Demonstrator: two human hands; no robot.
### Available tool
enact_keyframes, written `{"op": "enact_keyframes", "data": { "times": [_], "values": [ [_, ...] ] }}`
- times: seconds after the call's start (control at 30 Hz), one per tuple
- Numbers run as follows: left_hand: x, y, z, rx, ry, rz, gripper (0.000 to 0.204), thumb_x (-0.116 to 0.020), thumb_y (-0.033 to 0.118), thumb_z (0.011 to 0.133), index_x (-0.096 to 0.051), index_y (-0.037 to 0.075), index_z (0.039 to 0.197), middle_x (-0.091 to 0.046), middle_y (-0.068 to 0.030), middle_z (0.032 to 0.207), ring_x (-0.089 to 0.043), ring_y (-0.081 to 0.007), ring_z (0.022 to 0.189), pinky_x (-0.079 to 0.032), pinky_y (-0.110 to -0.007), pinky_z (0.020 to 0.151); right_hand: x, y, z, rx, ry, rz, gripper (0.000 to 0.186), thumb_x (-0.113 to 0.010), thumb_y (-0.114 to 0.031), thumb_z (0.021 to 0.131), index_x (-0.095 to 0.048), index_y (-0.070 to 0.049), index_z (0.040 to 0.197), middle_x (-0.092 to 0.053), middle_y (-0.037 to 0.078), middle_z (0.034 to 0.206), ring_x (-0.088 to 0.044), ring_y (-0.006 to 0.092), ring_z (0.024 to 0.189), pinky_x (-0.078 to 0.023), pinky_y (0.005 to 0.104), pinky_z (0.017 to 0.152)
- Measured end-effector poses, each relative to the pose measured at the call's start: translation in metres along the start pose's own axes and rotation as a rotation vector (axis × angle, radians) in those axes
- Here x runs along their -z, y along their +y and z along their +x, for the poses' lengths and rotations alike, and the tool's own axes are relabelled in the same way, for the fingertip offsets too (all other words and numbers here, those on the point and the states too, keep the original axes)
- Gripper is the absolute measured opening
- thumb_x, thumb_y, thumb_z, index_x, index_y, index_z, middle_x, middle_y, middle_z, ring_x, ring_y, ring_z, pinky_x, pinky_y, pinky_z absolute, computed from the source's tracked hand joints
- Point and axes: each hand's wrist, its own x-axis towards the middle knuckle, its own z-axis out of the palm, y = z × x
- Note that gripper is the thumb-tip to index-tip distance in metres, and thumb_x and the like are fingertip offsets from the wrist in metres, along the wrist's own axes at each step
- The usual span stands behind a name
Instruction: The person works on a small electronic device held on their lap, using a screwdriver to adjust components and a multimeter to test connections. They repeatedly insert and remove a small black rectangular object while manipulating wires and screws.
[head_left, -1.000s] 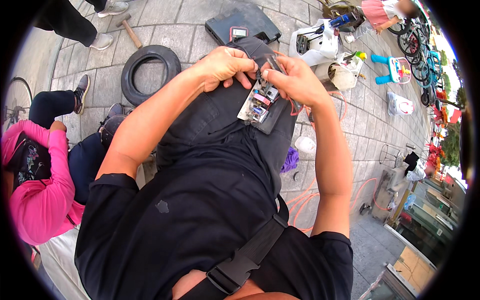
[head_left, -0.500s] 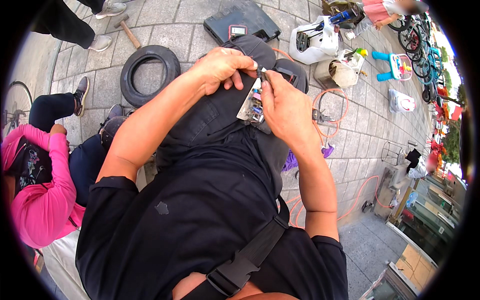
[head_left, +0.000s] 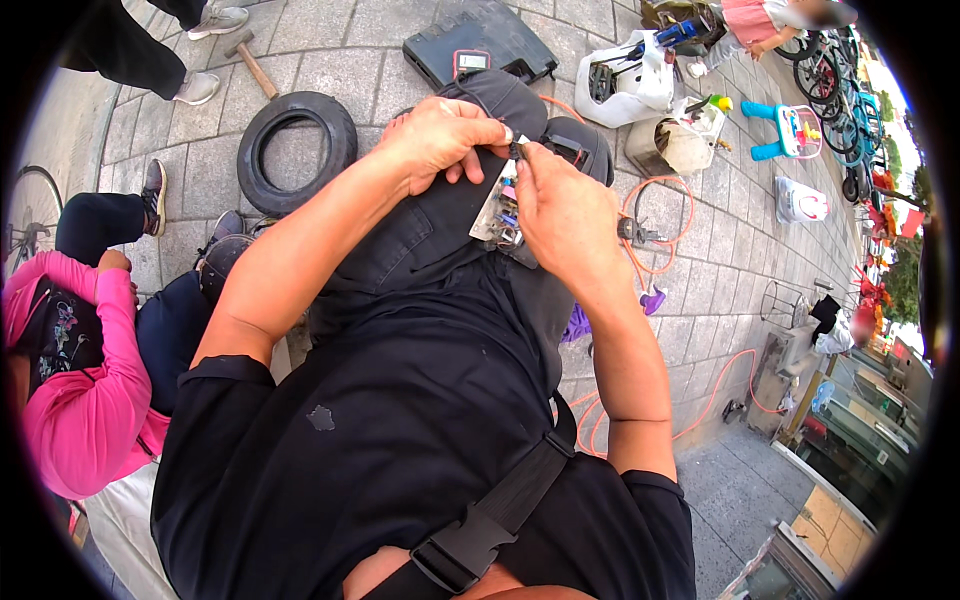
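I see matt black cloth trousers (head_left: 420, 240) under a shiny metal-and-plastic circuit board (head_left: 497, 212); matt rubber tyre (head_left: 296, 150), rough grey paving stones (head_left: 720, 250), glossy orange hose (head_left: 655, 205).

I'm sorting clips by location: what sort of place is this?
Likely an outdoor street-side repair spot: grey paving stones, a loose tyre with a hammer beside it, and parked bicycles at the edge.

Both hands, left (head_left: 440, 135) and right (head_left: 565, 215), pinching at a small wired circuit box (head_left: 497, 212) on the lap, tyre (head_left: 296, 150) behind.
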Motion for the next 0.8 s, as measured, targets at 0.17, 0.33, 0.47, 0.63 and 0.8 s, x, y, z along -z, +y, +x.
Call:
{"op": "enact_keyframes", "data": {
  "times": [0.17,0.33,0.47,0.63,0.8],
  "values": [
    [-0.0040,-0.0039,-0.0015,-0.014,0.026,0.013,0.024,-0.083,0.020,0.095,-0.075,-0.003,0.094,-0.081,-0.0157,0.095,-0.065,-0.0127,0.054,-0.041,-0.025,0.041,-0.0038,-0.0023,-0.0016,0.014,0.034,-0.031,0.025,-0.062,-0.020,0.107,-0.068,0.000,0.120,-0.079,0.020,0.099,-0.078,0.0411,0.079,-0.061,0.0518,0.070],
    [-0.0053,-0.0043,0.0000,0.004,0.046,0.036,0.023,-0.082,0.019,0.095,-0.076,-0.003,0.094,-0.081,-0.0147,0.094,-0.065,-0.0124,0.054,-0.041,-0.025,0.040,-0.0088,0.0038,-0.0023,0.002,0.040,-0.009,0.022,-0.062,-0.020,0.106,-0.067,-0.001,0.116,-0.079,0.020,0.097,-0.077,0.0419,0.079,-0.061,0.0529,0.069],
    [-0.0080,-0.0049,0.0023,0.018,0.085,0.061,0.024,-0.082,0.020,0.095,-0.076,-0.004,0.095,-0.081,-0.0146,0.094,-0.068,-0.0138,0.054,-0.040,-0.024,0.039,-0.0061,0.0040,0.0020,-0.043,0.004,0.035,0.025,-0.061,-0.020,0.107,-0.069,0.000,0.120,-0.079,0.021,0.100,-0.078,0.0429,0.084,-0.061,0.0543,0.074],
    [-0.0078,-0.0034,0.0034,0.021,0.096,0.066,0.027,-0.082,0.021,0.094,-0.075,-0.005,0.098,-0.081,-0.0157,0.094,-0.068,-0.0148,0.055,-0.041,-0.025,0.040,-0.0052,0.0011,-0.0007,-0.079,0.003,0.084,0.029,-0.059,-0.022,0.108,-0.069,0.000,0.124,-0.079,0.022,0.103,-0.078,0.0438,0.091,-0.061,0.0557,0.079],
    [-0.0085,-0.0020,0.0031,0.021,0.120,0.079,0.030,-0.083,0.022,0.093,-0.074,-0.006,0.099,-0.081,-0.0166,0.096,-0.068,-0.0153,0.055,-0.041,-0.026,0.040,-0.0066,-0.0007,-0.0003,-0.073,0.014,0.083,0.028,-0.059,-0.022,0.108,-0.068,0.000,0.124,-0.079,0.022,0.102,-0.078,0.0437,0.089,-0.061,0.0556,0.078]
  ]
}}
